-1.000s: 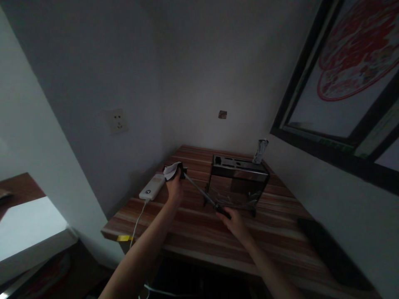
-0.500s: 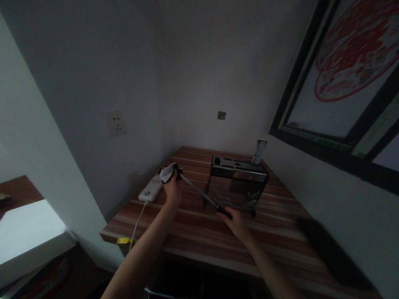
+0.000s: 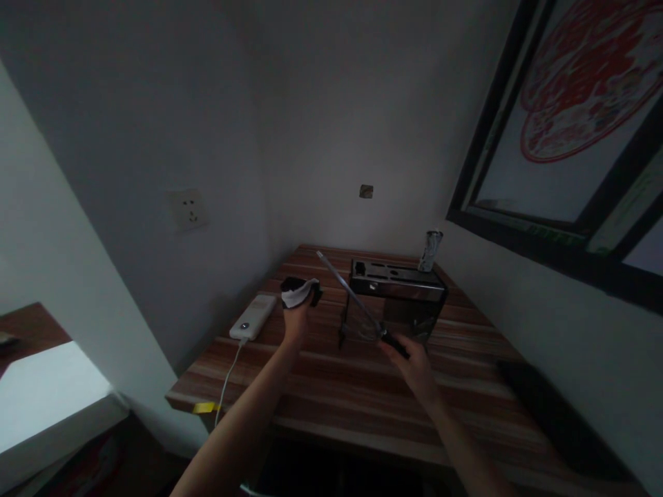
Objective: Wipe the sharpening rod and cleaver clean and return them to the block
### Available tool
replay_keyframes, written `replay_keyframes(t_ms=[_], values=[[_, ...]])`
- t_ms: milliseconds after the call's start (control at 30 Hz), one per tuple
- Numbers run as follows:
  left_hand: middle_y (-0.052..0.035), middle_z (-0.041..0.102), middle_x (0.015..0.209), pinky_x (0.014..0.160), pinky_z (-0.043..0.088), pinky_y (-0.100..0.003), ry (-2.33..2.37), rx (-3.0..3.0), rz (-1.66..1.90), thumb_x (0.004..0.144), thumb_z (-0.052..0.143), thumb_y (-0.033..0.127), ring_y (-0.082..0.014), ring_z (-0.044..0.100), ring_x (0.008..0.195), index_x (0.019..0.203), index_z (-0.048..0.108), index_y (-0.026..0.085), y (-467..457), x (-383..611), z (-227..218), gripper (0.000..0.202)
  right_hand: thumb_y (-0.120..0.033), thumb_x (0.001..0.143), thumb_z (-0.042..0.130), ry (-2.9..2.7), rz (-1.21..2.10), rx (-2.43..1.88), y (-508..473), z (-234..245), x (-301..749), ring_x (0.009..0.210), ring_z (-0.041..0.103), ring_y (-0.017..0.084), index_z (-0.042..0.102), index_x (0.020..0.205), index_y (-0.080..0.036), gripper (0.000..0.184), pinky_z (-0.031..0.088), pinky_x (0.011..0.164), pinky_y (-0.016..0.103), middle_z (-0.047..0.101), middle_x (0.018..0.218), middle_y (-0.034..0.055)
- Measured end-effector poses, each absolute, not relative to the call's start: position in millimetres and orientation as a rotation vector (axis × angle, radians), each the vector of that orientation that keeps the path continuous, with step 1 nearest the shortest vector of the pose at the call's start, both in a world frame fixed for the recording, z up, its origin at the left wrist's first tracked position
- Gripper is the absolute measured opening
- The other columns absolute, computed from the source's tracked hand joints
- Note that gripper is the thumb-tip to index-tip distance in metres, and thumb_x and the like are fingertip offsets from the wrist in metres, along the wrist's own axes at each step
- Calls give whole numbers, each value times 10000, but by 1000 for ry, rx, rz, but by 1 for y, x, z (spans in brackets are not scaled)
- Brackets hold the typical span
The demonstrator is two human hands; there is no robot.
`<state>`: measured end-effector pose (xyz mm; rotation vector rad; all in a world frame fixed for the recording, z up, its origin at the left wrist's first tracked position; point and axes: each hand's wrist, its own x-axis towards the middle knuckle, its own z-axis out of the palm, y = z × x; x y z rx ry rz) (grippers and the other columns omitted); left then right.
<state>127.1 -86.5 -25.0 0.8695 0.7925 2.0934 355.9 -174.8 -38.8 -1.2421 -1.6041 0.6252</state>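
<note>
In my right hand (image 3: pixel 411 359) is the black handle of a long, thin metal rod that looks like a honing steel (image 3: pixel 357 300); its tip points up and to the left. My left hand (image 3: pixel 298 319) is closed around a black and white cloth (image 3: pixel 299 293), apart from the rod. Behind my right hand stands a knife block (image 3: pixel 398 286) with a slotted dark top and see-through front. A crumpled silvery upright piece (image 3: pixel 429 250) sticks up from its right end.
A white power bank (image 3: pixel 253 317) with a white cable (image 3: pixel 228 379) lies at the left of the wooden table (image 3: pixel 331 386). Yellow tape (image 3: pixel 206 407) marks the front left edge. A dark flat object (image 3: pixel 559 414) lies at the right. Walls with a socket (image 3: pixel 189 209) and framed picture (image 3: pixel 580 124) enclose the table.
The rod has come out of the cloth, its tip now free and raised. My right hand has moved right; my left hand and the cloth have shifted slightly right.
</note>
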Motion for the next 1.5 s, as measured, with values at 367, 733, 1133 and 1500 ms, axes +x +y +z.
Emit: replay_keyframes(t_ms=[367,733,1133,1500], values=[[-113,662,946,884,431,-361,752,1449,1253,432,788,220,-221,606,888,920,606,97,-140,165,-47,535,-436,686,618,-1506,61,-1212,-188,74,431,687,599,188,599,899,-208,313,472,597,301,648,807,32],[-117,670,946,844,455,-339,716,1415,806,478,785,301,-238,607,900,881,637,98,-150,196,-66,475,-509,801,442,-1942,-1047,-1251,-176,207,504,780,623,231,643,919,-171,411,446,636,320,672,902,104],[-107,673,950,861,438,-334,690,1269,796,417,819,226,-236,602,916,899,643,113,-133,200,-79,525,-356,834,457,-2328,-1854,-1222,-157,305,497,786,531,197,605,897,-219,211,329,671,333,642,809,56],[-137,656,991,881,426,-359,767,1365,789,396,820,242,-251,589,946,938,623,99,-126,198,-84,594,-271,788,543,-2443,-2097,-1129,-140,342,457,870,506,175,599,903,-214,140,306,699,318,624,891,11]])
